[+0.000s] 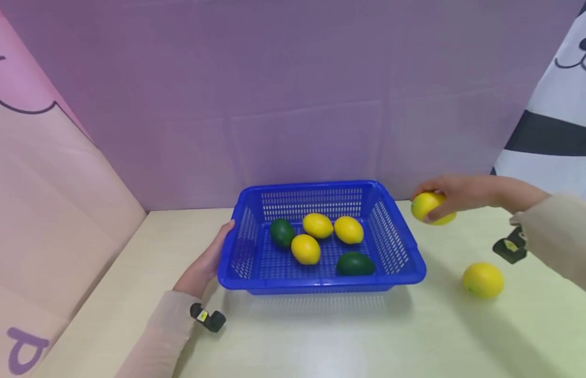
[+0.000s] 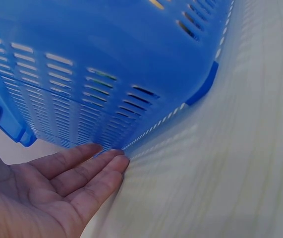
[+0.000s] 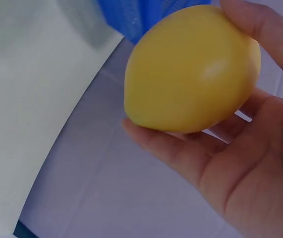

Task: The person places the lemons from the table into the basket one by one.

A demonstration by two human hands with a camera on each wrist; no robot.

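A blue plastic basket [image 1: 321,284] stands on the table with three lemons [image 1: 305,249] and two dark green avocados [image 1: 356,264] inside. My left hand [image 1: 212,260] holds the basket's left side, its thumb at the rim. In the left wrist view, the fingers [image 2: 77,173] reach along the slotted outer wall near the bottom. To the right of the basket, above the table, my right hand [image 1: 468,193] grips another lemon [image 1: 427,206]. The right wrist view shows this lemon [image 3: 191,74] between thumb and fingers. One more lemon [image 1: 483,280] lies on the table below the right forearm.
The pale table [image 1: 293,336] meets a purple backdrop [image 1: 297,105] just behind the basket. A pink and cream printed panel [image 1: 47,184] borders the left side, and a black and white one [image 1: 553,131] the right. Both wrists wear small black camera mounts [image 1: 208,317].
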